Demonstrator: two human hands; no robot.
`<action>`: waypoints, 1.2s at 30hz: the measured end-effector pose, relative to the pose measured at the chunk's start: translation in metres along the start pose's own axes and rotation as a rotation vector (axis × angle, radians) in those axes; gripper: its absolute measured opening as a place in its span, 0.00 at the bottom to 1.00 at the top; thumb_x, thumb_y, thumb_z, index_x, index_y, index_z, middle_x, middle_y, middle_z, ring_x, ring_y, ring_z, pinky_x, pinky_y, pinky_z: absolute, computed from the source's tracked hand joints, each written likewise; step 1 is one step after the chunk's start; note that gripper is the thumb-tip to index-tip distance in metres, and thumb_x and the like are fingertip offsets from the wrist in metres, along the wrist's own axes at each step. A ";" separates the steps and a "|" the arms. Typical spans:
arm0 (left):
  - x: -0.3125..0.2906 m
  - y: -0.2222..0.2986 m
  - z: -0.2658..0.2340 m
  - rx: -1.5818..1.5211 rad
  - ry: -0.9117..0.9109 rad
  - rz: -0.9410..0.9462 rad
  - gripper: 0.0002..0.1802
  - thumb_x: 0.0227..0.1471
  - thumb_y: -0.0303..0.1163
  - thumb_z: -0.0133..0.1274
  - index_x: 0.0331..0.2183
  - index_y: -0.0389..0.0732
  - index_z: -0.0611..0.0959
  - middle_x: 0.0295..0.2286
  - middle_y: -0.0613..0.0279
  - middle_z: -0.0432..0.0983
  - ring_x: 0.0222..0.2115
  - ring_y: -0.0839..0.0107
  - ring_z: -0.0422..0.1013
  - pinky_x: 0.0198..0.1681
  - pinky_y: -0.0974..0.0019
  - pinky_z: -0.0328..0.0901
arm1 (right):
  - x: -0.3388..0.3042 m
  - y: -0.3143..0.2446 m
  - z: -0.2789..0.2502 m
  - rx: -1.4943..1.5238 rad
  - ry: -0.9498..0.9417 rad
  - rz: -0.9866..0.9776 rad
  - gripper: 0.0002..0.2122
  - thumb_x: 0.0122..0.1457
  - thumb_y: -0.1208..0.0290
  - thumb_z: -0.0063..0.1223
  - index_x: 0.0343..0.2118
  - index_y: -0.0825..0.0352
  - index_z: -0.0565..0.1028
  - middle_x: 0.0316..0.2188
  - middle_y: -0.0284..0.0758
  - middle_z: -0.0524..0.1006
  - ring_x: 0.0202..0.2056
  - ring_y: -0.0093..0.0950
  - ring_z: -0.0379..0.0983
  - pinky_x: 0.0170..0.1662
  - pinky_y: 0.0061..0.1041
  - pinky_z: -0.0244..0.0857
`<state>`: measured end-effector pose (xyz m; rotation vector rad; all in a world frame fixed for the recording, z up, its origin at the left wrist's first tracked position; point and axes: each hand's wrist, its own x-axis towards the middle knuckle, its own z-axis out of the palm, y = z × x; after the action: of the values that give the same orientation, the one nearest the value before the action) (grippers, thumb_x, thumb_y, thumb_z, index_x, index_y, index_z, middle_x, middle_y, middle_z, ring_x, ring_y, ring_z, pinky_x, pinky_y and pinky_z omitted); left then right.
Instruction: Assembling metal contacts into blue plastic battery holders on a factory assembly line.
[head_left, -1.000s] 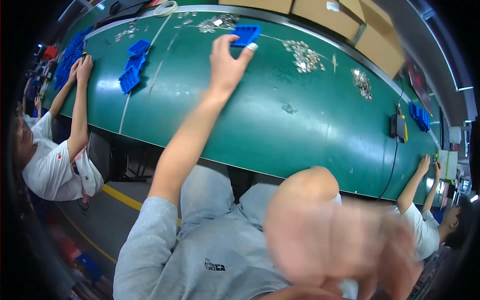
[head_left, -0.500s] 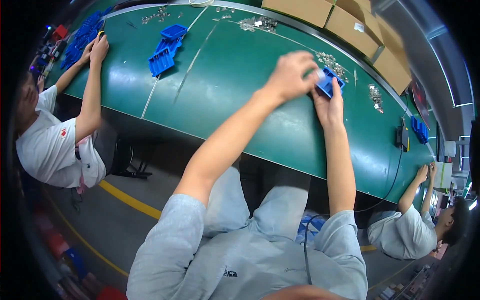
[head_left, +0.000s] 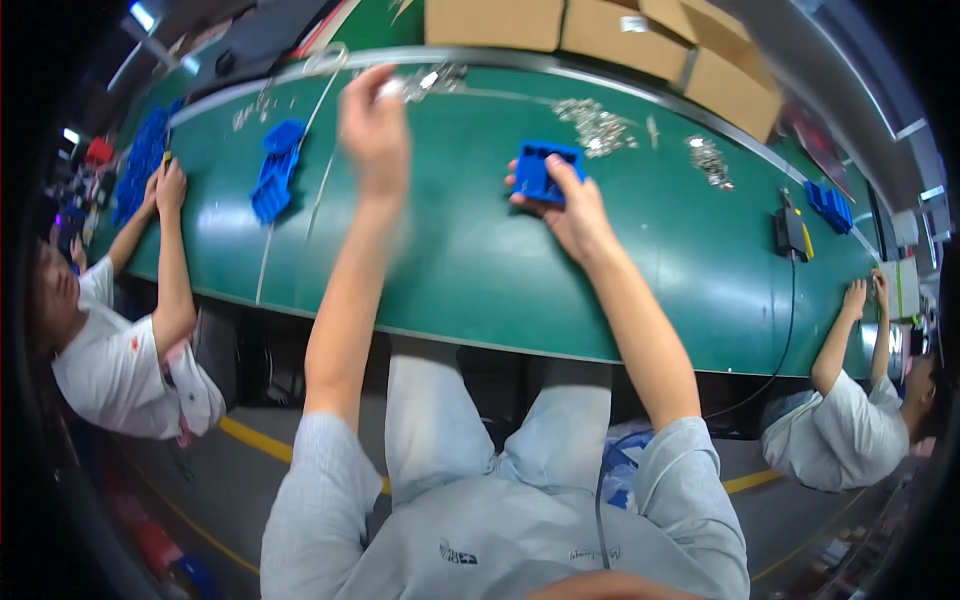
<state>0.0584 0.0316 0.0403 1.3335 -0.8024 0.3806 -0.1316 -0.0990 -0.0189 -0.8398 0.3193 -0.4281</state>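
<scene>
My right hand (head_left: 575,215) grips a small blue plastic tray with compartments (head_left: 537,185) above the green table, thumb over its near edge and fingers around its left side. Dark hollows show inside the tray; I cannot make out what lies in them. My left hand (head_left: 375,140) is raised at the far left-centre, smeared by motion. Something whitish shows at its fingertips, too blurred to name. Just right of those fingertips lies a pile of small shiny metal parts (head_left: 440,78). Another metal pile (head_left: 592,125) lies beyond the tray.
Linked blue trays (head_left: 277,170) lie to the left. A third metal pile (head_left: 710,162), a black-and-yellow corded tool (head_left: 790,235) and more blue trays (head_left: 828,207) are at right. Cardboard boxes (head_left: 625,40) line the back edge. One person (head_left: 130,350) works at left, another (head_left: 840,430) at right.
My left hand has left the tray and swung left toward the far metal pile. My right hand still holds the tray, now turned more level. The whole view has shifted.
</scene>
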 end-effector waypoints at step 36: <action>0.078 0.257 -0.142 -0.092 0.068 0.322 0.28 0.56 0.42 0.43 0.55 0.41 0.63 0.53 0.57 0.58 0.53 0.62 0.57 0.57 0.59 0.53 | 0.009 -0.016 0.006 -0.059 0.005 0.038 0.20 0.62 0.61 0.47 0.49 0.73 0.65 0.43 0.45 0.74 0.42 0.37 0.74 0.41 0.32 0.72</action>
<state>-0.0179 0.2106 0.2740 1.1004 -0.9684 0.6323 -0.1248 -0.1090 -0.0043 -0.8891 0.3533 -0.3870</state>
